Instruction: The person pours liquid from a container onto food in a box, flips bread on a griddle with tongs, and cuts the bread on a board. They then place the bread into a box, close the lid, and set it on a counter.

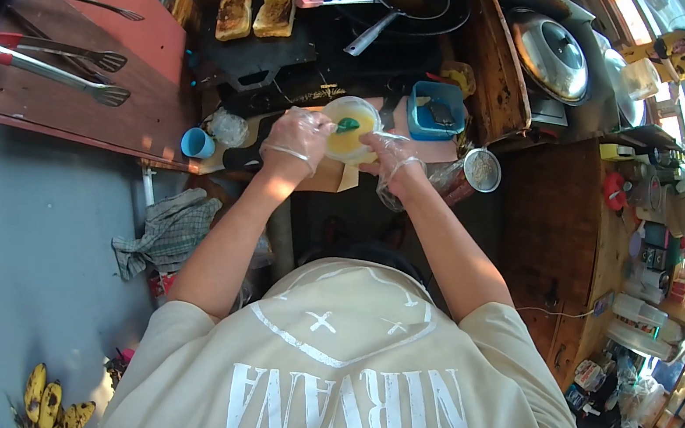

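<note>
A round white tub (358,160) with yellow spread inside is between my hands, over the front of the counter. Against the spread lies a small green utensil (347,125), its exact kind too small to make out. My left hand (295,138), in a clear plastic glove, is closed at the tub's left rim, with its fingertips meeting the green utensil. Gloved likewise, my right hand (394,162) grips the tub's right side, fingers over the rim. Behind the tub, two browned bread slices (275,12) rest on the dark griddle (206,61).
A black wok (451,19) holds a smaller pan (376,33) at the back. Pink-handled tongs (325,2) lean there. Right of the tub are a blue container (433,130) and a round tin (482,171). A blue cup (197,143) stands left. Several tongs (72,67) hang along the red panel.
</note>
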